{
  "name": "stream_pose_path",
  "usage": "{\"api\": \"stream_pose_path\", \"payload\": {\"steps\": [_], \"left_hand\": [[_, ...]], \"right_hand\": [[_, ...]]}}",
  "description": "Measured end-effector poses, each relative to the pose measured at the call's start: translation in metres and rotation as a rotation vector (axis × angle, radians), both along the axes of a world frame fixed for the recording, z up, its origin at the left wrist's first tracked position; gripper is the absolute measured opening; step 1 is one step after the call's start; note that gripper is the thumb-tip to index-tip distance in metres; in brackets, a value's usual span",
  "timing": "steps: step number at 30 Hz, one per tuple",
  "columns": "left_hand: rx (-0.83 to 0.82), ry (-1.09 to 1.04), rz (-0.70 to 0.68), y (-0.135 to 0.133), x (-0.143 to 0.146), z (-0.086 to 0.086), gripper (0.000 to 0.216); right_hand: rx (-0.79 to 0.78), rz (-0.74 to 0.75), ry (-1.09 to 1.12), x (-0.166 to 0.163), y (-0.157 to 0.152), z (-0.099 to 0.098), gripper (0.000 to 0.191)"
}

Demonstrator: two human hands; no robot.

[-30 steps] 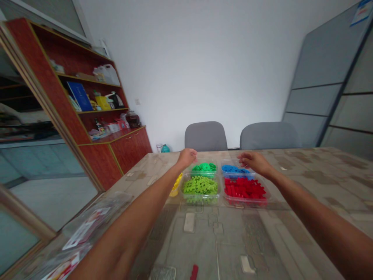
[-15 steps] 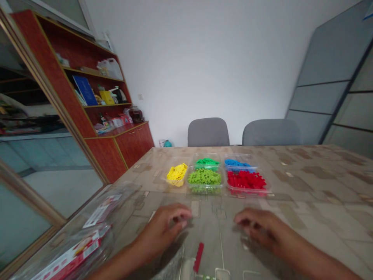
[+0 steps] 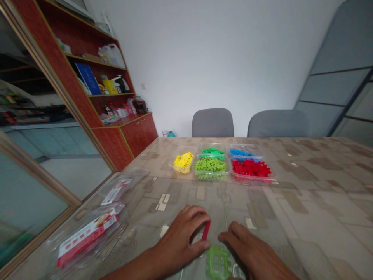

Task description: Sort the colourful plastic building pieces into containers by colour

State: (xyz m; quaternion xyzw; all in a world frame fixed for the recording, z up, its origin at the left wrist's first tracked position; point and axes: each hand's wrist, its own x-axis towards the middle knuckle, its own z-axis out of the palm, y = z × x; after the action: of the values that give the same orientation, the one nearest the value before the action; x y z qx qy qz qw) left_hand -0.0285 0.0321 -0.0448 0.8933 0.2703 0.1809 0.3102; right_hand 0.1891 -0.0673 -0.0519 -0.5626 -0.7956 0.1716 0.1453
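My left hand (image 3: pixel 188 233) is curved around a narrow red notched strip (image 3: pixel 206 231), gripping it between its thumb and fingers; fingertips cover its ends. Just below, a light green lattice piece (image 3: pixel 218 262) of plastic building tiles lies on the table, slightly blurred. My right hand (image 3: pixel 247 247) is closed against the right side of that lattice, fingers bent, and a bit of its thumb shows at the bottom edge of the view. The lattice's lower part runs close to the frame's edge.
Clear tubs hold yellow (image 3: pixel 183 160), light green (image 3: pixel 210 165), green (image 3: pixel 212 151), blue (image 3: pixel 241 154) and red pieces (image 3: pixel 251 168) farther back. Clear packaging with a red and white label (image 3: pixel 87 235) lies at left. Grey chairs (image 3: pixel 212 123) stand behind the table.
Both hands have moved closer together. My left hand has gone right and closed on the red strip, which was lying on the table. More of the green lattice shows now.
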Motion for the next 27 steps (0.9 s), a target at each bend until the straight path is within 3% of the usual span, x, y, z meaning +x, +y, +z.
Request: {"api": "stream_pose_path", "payload": {"steps": [3, 8, 17, 23, 27], "left_hand": [[-0.02, -0.022, 0.004, 0.0, 0.001, -0.003, 0.039], [0.003, -0.037, 0.032, 0.0, 0.002, -0.009, 0.034], [0.057, -0.042, 0.057, -0.001, 0.0, -0.009, 0.025], [-0.078, -0.126, 0.169, -0.001, 0.004, -0.02, 0.047], [0.013, -0.158, 0.165, -0.004, 0.003, -0.011, 0.021]], "right_hand": [[0.017, 0.028, -0.052, -0.002, 0.003, -0.002, 0.056], [0.016, 0.06, -0.009, -0.003, 0.006, -0.005, 0.039], [-0.138, -0.112, 0.242, 0.021, 0.006, -0.004, 0.053], [-0.079, -0.017, 0.369, 0.034, 0.014, 0.009, 0.024], [-0.059, -0.051, 0.314, 0.019, 0.024, 0.013, 0.025]]}}
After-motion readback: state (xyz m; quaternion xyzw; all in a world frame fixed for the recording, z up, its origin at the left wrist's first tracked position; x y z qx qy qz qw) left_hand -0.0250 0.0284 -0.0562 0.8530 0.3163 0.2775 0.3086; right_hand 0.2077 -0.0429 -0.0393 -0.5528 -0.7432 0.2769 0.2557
